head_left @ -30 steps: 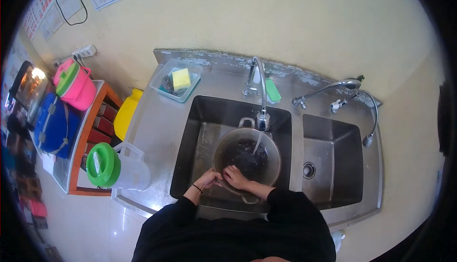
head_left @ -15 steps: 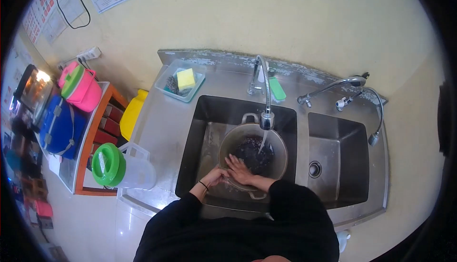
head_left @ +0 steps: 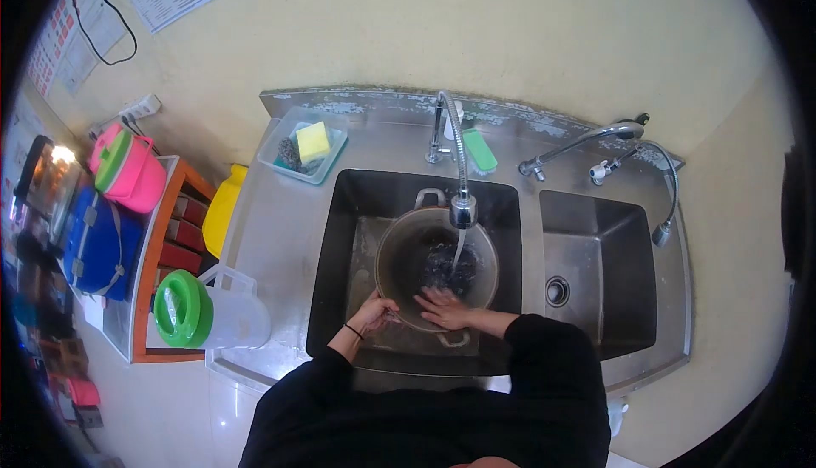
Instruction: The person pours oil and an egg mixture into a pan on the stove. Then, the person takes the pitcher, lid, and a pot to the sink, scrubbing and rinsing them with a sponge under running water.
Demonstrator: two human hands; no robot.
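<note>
A large metal pot point(head_left: 394, 257) with two loop handles stands in the left sink basin point(head_left: 338, 238). Water runs from the flexible faucet point(head_left: 463, 211) into it, and the pool at its bottom looks rippled. At the pot's near left rim, my left hand point(head_left: 372, 312) is closed on the edge, with a dark band around the wrist. My right hand point(head_left: 445, 309) reaches over the near rim, fingers stretched out against the inside of the pot, close to the water. Nothing shows in its fingers.
A plastic tub point(head_left: 277, 160) holds a yellow sponge point(head_left: 313, 141) and a steel scourer point(head_left: 289, 154). Behind the faucet lies a green scrubber point(head_left: 480, 150). A green-lidded pitcher point(head_left: 238, 315) lies at the counter's left. The right basin point(head_left: 625, 281) has another faucet point(head_left: 586, 138).
My right hand has slid rightward along the inside of the pot, away from my left hand. My left hand stays at the rim. The whole view has shifted slightly.
</note>
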